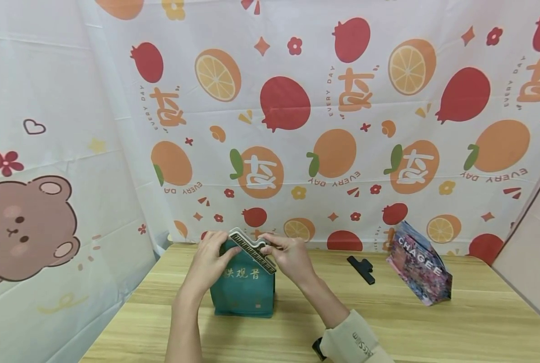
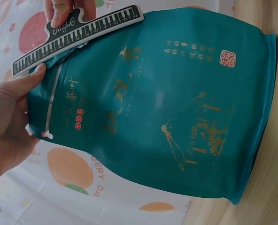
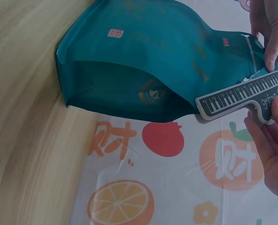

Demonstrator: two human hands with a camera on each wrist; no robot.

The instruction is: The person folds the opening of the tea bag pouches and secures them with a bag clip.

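A teal tea bag [image 1: 242, 295] with gold characters stands upright on the table. At its top corner my left hand [image 1: 211, 259] grips the bag, the thumb lying close to one end of a bag clip [image 2: 78, 38]. This clip is black and white with a piano-key pattern and slants across the top of the bag. My right hand [image 1: 292, 257] pinches the clip's handle between thumb and fingers. In the right wrist view, the clip's lower end overlaps the bag's side edge. A pale strip [image 2: 54, 96] runs across the bag near the top.
To the right on the wooden table [image 1: 324, 322] lies a black clip [image 1: 362, 269]. Farther right, a colourful CHAGEE pouch [image 1: 419, 264] stands tilted. A fruit-print cloth [image 1: 297, 151] hangs right behind the table, and a bear-print cloth [image 1: 47, 227] hangs at the left.
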